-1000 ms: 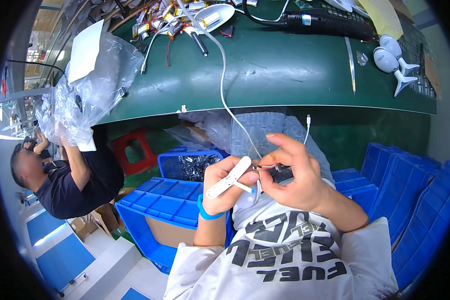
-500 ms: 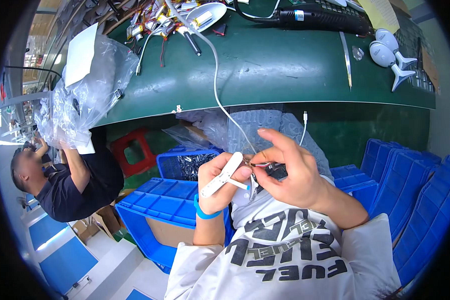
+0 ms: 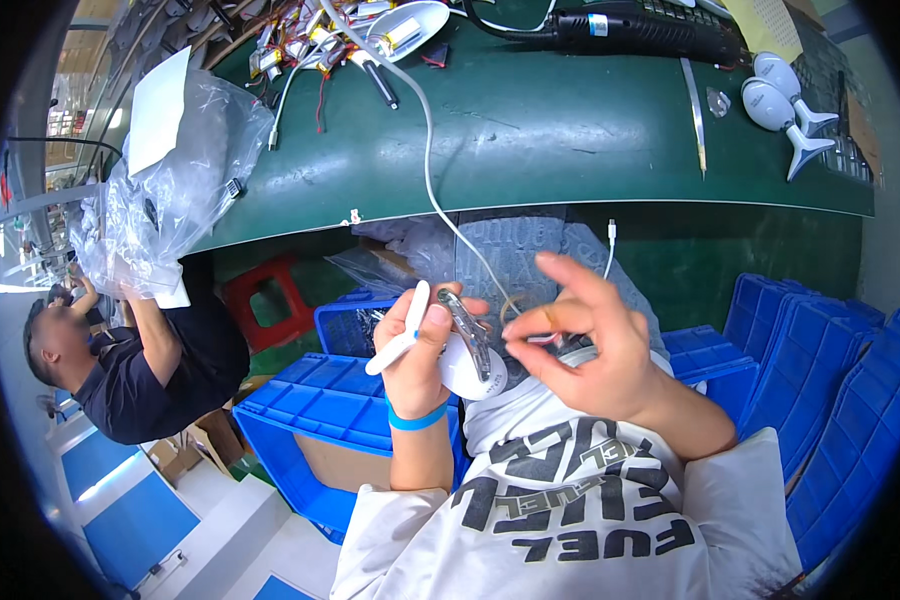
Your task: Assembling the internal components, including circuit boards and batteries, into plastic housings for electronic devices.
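Observation:
My left hand (image 3: 416, 368), wearing a blue wristband, is closed around a small white plastic device. Its round head (image 3: 468, 370) hangs below my fingers, and a forked white piece (image 3: 403, 335) sticks out beside the thumb. A narrow opened housing (image 3: 465, 325) faces up, with a shiny, darker inside. To its right, my right hand (image 3: 602, 350) has thumb and forefinger pinched together on thin wires (image 3: 545, 340), partly hidden by the fingers. A white cable (image 3: 431, 150) runs from the bench down to near these fingertips.
On the green bench (image 3: 530, 150) lie a heap of small battery packs (image 3: 295, 50), a black heat-gun-like tool (image 3: 640, 40) and two white devices (image 3: 767, 105). Blue crates (image 3: 320, 400) flank my lap. At the left, another person (image 3: 150, 360) works beside a clear plastic bag (image 3: 210, 130).
My hands have moved apart. My left hand has turned the device, so its round head and opened housing now show. The right hand has drawn slightly away, still pinching.

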Demonstrator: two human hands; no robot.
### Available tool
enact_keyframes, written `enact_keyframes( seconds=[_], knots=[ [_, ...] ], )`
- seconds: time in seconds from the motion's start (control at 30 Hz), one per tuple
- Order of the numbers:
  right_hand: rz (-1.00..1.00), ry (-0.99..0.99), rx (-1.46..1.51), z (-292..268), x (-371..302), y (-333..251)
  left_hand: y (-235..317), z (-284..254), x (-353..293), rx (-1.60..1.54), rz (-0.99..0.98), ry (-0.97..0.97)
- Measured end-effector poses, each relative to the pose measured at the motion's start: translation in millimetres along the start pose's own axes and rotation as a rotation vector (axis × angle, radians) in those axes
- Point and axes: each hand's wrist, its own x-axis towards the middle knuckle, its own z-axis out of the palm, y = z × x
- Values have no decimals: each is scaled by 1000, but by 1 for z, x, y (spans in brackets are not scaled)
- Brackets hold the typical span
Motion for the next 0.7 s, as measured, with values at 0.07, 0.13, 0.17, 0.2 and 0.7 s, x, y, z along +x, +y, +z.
enact_keyframes(
  seconds=[0.07, 0.13, 0.17, 0.2, 0.7],
  knots=[
    [-69, -64, 13, 3, -4, 2, -1, 1, 1, -12, 6, 12],
    [-73, -86, 36, 6, -8, 7, -2, 5, 2, -50, 16, 15],
    [-76, -116, 8, 7, -8, 8, -4, 7, 2, -53, 17, 18],
    [-78, -148, -17, 8, -8, 9, -5, 7, 1, -47, 34, 17],
    [-297, -276, -251, 4, -14, 22, -9, -6, 0, -17, -118, -15]
  ],
)
